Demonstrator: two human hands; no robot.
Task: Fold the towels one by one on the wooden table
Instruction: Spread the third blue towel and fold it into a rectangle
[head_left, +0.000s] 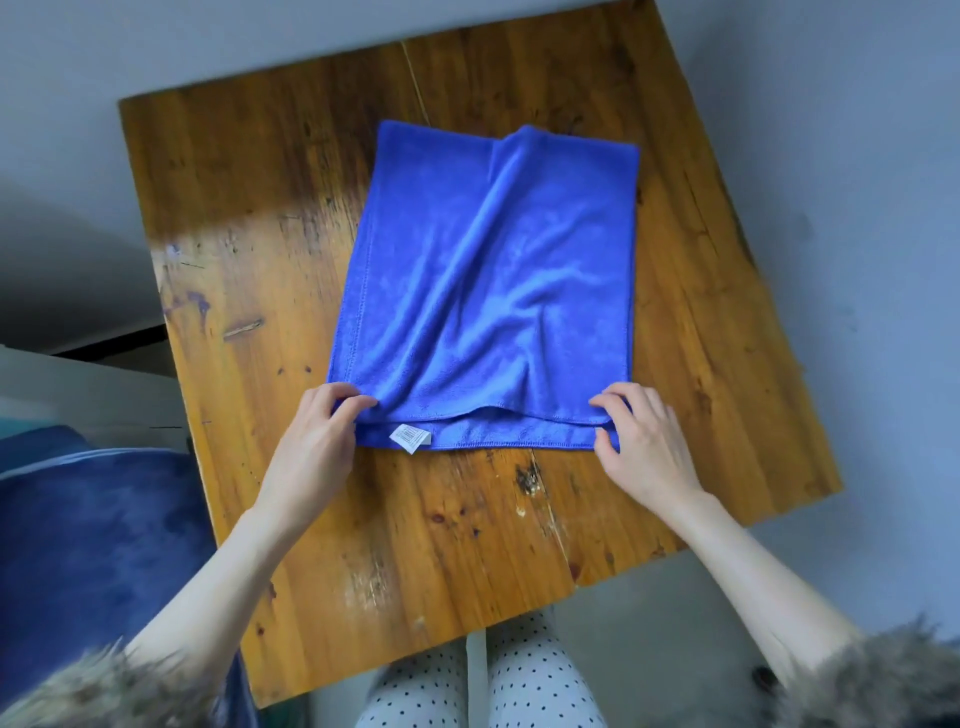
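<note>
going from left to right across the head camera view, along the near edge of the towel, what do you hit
Left hand → white tag → blue towel's near hem → right hand, all on the wooden table.

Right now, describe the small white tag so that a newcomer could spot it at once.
Start at the wooden table, then the blue towel lying on it. Along the towel's near edge, beside the left hand, a small white label pokes out, the only white patch on the blue cloth.

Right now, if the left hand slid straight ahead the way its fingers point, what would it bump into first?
The left hand already pinches the blue towel, so it would probably just push further across it.
</note>
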